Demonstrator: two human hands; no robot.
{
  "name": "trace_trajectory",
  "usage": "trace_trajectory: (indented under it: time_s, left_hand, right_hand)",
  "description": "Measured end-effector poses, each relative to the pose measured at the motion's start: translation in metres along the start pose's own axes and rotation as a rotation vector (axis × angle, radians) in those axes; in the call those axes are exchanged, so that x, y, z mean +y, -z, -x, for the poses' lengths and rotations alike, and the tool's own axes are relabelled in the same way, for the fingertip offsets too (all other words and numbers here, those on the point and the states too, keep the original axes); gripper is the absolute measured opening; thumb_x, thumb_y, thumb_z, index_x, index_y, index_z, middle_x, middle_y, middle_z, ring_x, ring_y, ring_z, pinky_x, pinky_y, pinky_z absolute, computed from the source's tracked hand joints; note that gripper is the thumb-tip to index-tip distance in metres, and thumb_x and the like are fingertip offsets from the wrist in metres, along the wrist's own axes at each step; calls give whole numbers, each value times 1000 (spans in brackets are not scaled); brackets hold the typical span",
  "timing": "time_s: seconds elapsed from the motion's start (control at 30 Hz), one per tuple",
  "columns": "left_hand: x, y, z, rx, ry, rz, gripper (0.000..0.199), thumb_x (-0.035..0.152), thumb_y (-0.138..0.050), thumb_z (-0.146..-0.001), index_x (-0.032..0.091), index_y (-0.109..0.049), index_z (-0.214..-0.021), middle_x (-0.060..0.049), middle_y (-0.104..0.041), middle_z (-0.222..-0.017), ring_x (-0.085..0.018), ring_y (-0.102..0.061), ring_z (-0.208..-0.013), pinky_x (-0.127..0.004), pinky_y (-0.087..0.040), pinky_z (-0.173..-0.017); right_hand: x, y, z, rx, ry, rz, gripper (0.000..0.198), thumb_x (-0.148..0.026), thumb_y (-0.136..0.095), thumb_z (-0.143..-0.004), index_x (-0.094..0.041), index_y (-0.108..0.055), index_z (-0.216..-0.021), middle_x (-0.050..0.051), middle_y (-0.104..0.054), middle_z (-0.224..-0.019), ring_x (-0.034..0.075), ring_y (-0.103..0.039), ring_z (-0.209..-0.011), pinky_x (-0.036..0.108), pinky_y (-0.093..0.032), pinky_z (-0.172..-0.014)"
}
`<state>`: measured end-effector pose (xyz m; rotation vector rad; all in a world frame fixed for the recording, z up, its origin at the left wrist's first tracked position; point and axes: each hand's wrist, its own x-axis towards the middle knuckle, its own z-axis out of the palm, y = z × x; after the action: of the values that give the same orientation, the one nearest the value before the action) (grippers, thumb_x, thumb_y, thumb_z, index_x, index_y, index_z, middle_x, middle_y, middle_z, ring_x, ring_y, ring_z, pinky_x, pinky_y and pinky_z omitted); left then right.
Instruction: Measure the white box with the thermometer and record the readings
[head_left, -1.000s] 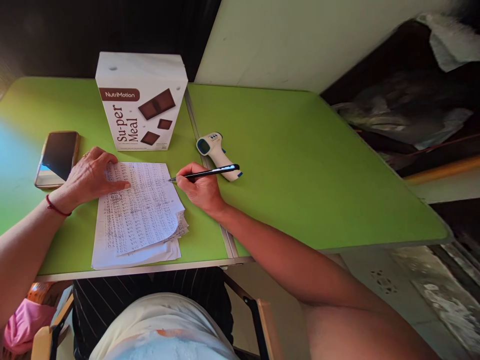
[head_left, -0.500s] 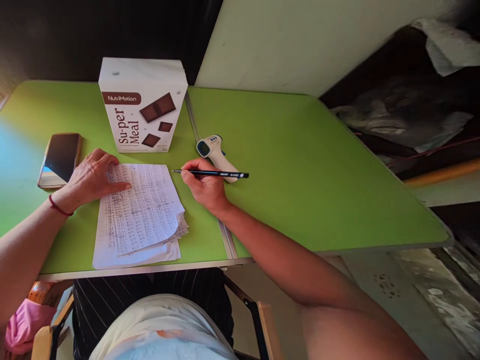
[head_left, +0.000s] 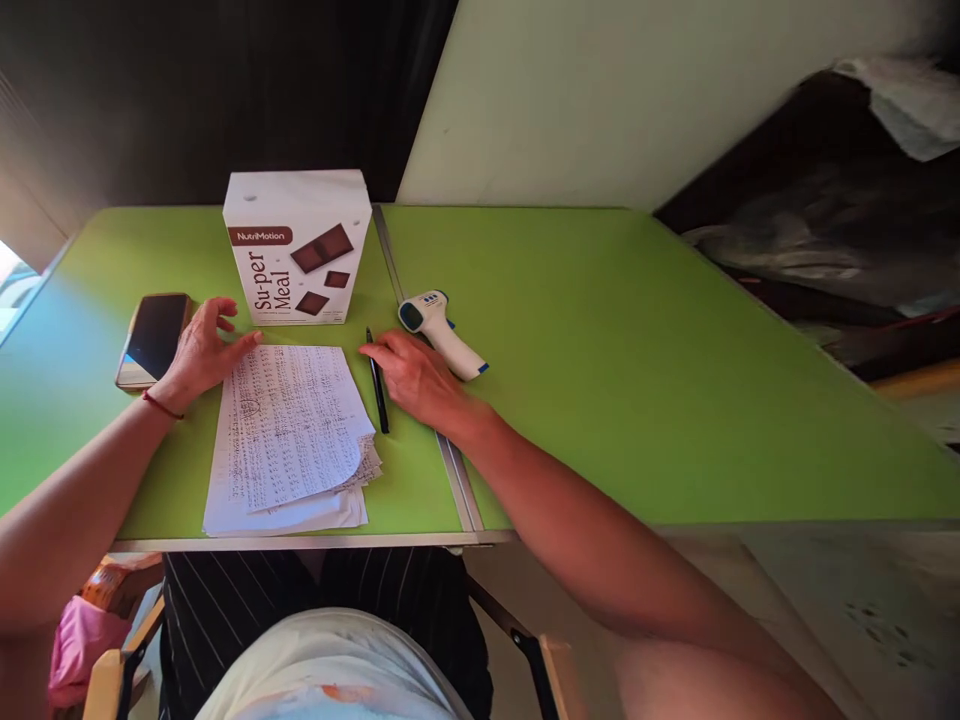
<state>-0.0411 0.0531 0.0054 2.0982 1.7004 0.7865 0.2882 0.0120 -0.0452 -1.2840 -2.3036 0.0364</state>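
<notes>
A black pen (head_left: 380, 400) lies almost upright in the picture, just right of the handwritten sheets. My right hand (head_left: 420, 372) has its thumb and forefinger pinched around the pen's upper part, the other fingers curled under. The stack of handwritten papers (head_left: 289, 430) has a curled lower right corner. At its top left corner rests the thumb of my left hand (head_left: 206, 345), fingers apart and holding nothing. Beyond my right hand is a white infrared thermometer (head_left: 444, 335). A smartphone (head_left: 156, 335) sits close by my left hand.
A white NutriMotion box (head_left: 296, 255) stands upright behind the papers. The green table (head_left: 637, 380) extends to the right, with a metal seam (head_left: 459, 480) across it. A dark panel and a pale wall rise behind. Plastic-wrapped items are at far right.
The pen has turned from lying level in my right hand to pointing along the papers' edge. My left hand has lifted off the sheet toward its top corner. The view has shifted slightly.
</notes>
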Motion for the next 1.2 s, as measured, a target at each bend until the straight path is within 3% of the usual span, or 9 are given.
trace_trajectory:
  time_s: [0.13,0.23,0.4,0.53,0.67,0.87,0.97,1.07,1.2]
  left_hand:
    - [-12,-6,-17,-17,27,230,77,56,-76,-80,20,-50,-143,-21,-51,-161,-32,-65,-130,-39,-62,-86]
    - [-18,-6,-33,-88,-10,296,78,49,-79,-78,22,-51,-145,-21,-53,-160,-32,-67,-127,-42,-64,-88]
    - [-17,-11,-52,-119,-86,402,83,42,-86,-68,19,-51,-140,-21,-62,-150,-34,-63,-136,-49,-59,-105]
    - [-16,-19,-56,-82,-34,386,75,48,-85,-71,20,-55,-134,-17,-69,-138,-35,-67,-128,-52,-59,-104]
    - [-13,-19,-53,-88,-52,451,76,50,-87,-69,20,-58,-132,-17,-71,-138,-35,-68,-129,-53,-57,-110]
    - [4,-16,-39,-77,-88,610,63,60,-80,-81,18,-69,-126,-15,-76,-133,-34,-70,-128,-53,-56,-114]
    - [10,-16,-32,-57,-70,594,59,64,-75,-85,17,-75,-122,-14,-79,-125,-35,-73,-122,-55,-58,-110]
    - [11,-16,-26,-90,-84,600,62,67,-77,-83,17,-78,-120,-13,-81,-120,-35,-74,-118,-52,-62,-104]
    - [7,-17,-25,-127,-126,582,65,69,-77,-83,16,-79,-120,-13,-82,-117,-34,-76,-113,-47,-64,-98]
  right_hand:
    - [-1,-2,-3,6,21,31,51,-6,-38,-99,-22,-79,-125,14,-69,-103,27,-62,-89,46,-55,-83]
    - [0,3,-6,103,-49,77,44,-11,-44,-98,-21,-77,-126,15,-69,-104,28,-62,-91,46,-54,-85]
    - [18,16,-5,264,-314,204,39,-25,-65,-91,-15,-70,-129,22,-66,-119,37,-62,-105,50,-52,-86]
    - [41,21,-2,125,-581,164,45,-44,-77,-85,-12,-69,-116,22,-67,-108,36,-64,-95,50,-53,-81]
    - [50,22,-6,41,-753,-86,27,-43,-81,-81,-20,-67,-85,8,-63,-77,24,-59,-70,41,-50,-68]
    - [-6,34,-18,375,-568,-923,33,-55,-73,-76,-24,-63,-85,-1,-60,-70,17,-53,-62,32,-44,-56]
    - [-45,37,-15,167,-571,-1382,39,-55,-75,-70,-23,-63,-91,-4,-55,-67,14,-49,-55,30,-41,-50]
    - [-66,31,-9,67,-609,-1488,40,-52,-79,-65,-23,-61,-87,-5,-54,-64,13,-48,-54,30,-39,-49]
    - [-69,19,-9,109,-608,-1440,37,-52,-76,-69,-23,-62,-85,-6,-53,-62,13,-47,-55,30,-38,-53]
